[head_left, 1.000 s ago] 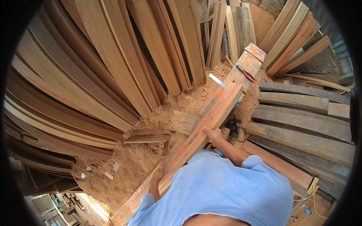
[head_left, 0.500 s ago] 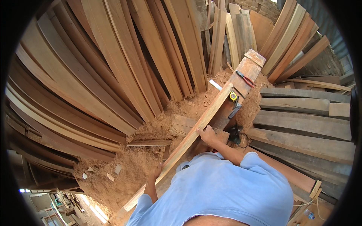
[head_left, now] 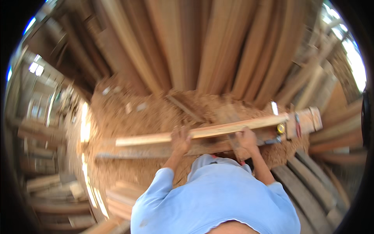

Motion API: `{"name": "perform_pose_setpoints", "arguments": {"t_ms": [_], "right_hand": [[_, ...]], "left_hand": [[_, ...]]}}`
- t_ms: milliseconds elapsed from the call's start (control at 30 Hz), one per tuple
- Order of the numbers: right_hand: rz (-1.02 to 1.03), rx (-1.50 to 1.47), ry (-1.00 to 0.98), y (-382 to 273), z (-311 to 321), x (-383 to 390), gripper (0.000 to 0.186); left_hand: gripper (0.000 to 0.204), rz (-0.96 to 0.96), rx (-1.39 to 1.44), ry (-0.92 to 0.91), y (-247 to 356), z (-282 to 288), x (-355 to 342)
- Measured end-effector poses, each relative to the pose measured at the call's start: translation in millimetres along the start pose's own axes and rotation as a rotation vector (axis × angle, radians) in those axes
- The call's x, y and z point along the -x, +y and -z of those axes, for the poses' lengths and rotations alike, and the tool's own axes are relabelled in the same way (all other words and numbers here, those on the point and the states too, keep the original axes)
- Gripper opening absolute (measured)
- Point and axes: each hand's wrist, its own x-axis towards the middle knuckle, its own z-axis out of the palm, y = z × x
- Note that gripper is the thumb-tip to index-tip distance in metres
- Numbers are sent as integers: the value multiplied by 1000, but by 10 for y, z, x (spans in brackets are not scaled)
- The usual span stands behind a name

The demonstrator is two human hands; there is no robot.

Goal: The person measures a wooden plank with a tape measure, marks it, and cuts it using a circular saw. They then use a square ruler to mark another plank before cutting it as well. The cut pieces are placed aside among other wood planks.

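A long, pale wooden plank (head_left: 218,130) lies across in front of me, its right end by a narrow wooden bench (head_left: 309,120). My left hand (head_left: 181,141) grips the plank left of its middle, fingers over its far edge. Closed on the near edge, farther right, is my right hand (head_left: 246,139). Beside the plank's right end sits a yellow tape measure (head_left: 280,128). Red-handled pliers (head_left: 298,125) rest on the bench. A dark, metal-looking tool (head_left: 272,140), too blurred to name, is close to the tape measure.
Tall boards (head_left: 226,50) stand in a row at the far side. Sawdust (head_left: 152,105) covers the ground, with a short wood offcut (head_left: 185,106) on it. Dark planks (head_left: 307,187) lie at the near right, and stacked timber (head_left: 124,199) at the near left.
My view has swung left, so the plank now runs nearly level instead of slanting. My left hand is farther from the plank's left end. Both hands still hold the plank.
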Motion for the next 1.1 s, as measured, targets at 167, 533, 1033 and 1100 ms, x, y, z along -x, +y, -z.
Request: {"name": "perform_pose_setpoints", "arguments": {"t_ms": [167,533,1033,1100], "right_hand": [[36,169,-60,-296,294,42,55],[256,557,-197,-413,140,-274,89],[149,787,-227,-275,-321,-393,94],[158,778,-231,-261,-310,-370,93]], "left_hand": [[89,58,-32,164,284,-251,340],[80,29,310,-64,418,-124,496],[122,1240,2066,192,-457,-524,515],[116,1180,2217,307,-567,-454,336]]}}
